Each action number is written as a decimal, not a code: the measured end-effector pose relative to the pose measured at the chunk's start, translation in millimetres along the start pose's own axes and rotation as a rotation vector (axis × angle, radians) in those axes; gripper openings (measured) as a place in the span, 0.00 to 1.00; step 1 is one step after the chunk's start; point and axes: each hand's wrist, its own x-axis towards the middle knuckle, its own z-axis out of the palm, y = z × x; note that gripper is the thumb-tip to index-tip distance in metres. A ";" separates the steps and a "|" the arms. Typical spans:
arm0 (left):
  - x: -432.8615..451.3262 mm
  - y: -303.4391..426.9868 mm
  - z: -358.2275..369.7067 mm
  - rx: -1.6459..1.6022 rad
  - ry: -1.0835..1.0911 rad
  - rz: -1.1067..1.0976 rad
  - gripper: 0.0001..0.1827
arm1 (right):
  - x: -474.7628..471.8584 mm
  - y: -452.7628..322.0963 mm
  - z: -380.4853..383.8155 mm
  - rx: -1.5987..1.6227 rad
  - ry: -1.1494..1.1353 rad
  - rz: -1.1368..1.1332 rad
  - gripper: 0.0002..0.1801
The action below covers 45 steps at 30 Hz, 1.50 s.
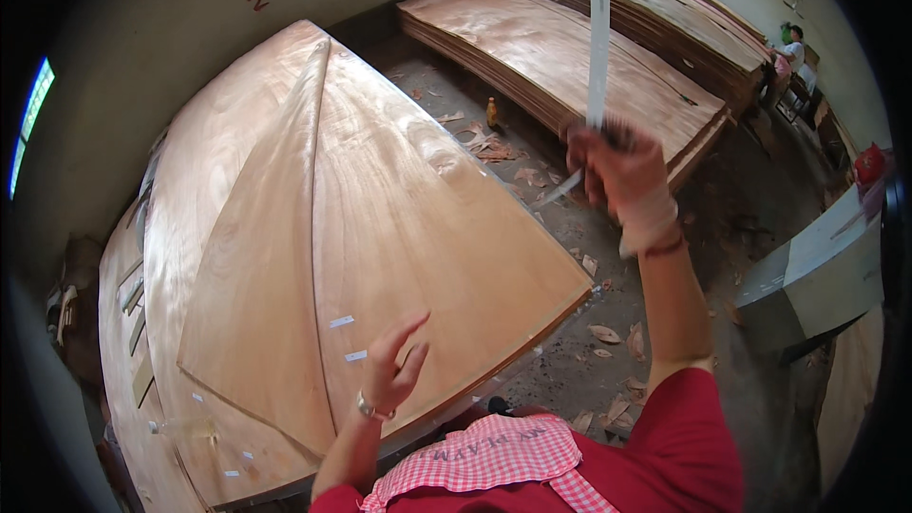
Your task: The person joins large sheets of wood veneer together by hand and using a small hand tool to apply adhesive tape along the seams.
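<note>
My right hand (623, 164), blurred and wrapped at the wrist, is raised off the right side of the wood veneer stack. It grips a long pale strip of tape (598, 35) that runs upward out of the picture; a short end sticks out below the fist. My left hand (399, 363), fingers apart, hovers near the front of the top veneer sheet (427, 242) and holds nothing. Beside it two short pieces of white tape (341, 321) stick to the sheet. A folded-over veneer flap (263, 285) lies left of them, with its raised fold running front to back.
Further veneer stacks (556, 50) stand at the back right. A small bottle (491, 112) and veneer scraps (491, 146) are on the floor between. A clear bottle (184, 429) lies at left front. A grey-topped table (812, 271) is at right; a person (792, 53) sits far back.
</note>
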 end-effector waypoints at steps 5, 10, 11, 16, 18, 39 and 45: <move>128.4 93.9 30.5 -0.118 -0.227 0.396 0.52 | -101.1 68.3 -35.6 0.218 -0.265 0.325 0.13; 241.2 209.3 45.5 -0.811 -0.308 0.513 0.26 | -178.4 127.3 -62.7 0.282 -0.452 0.794 0.18; 264.6 220.3 38.7 -0.869 -0.294 0.493 0.22 | -192.3 144.9 -62.9 0.306 -0.471 0.888 0.19; 227.8 302.4 24.0 -0.827 -0.225 0.006 0.13 | -317.7 284.7 -146.1 0.701 -0.026 1.317 0.19; 219.4 201.4 29.7 -0.697 -0.369 0.499 0.13 | -339.8 300.5 -161.9 0.557 0.378 1.501 0.13; 63.3 10.2 80.4 -0.975 0.110 -0.251 0.21 | -183.3 81.1 24.5 0.127 0.114 0.378 0.18; -49.8 -153.5 -15.3 0.540 0.282 -0.406 0.26 | -198.0 96.8 -14.2 0.025 -0.141 0.669 0.19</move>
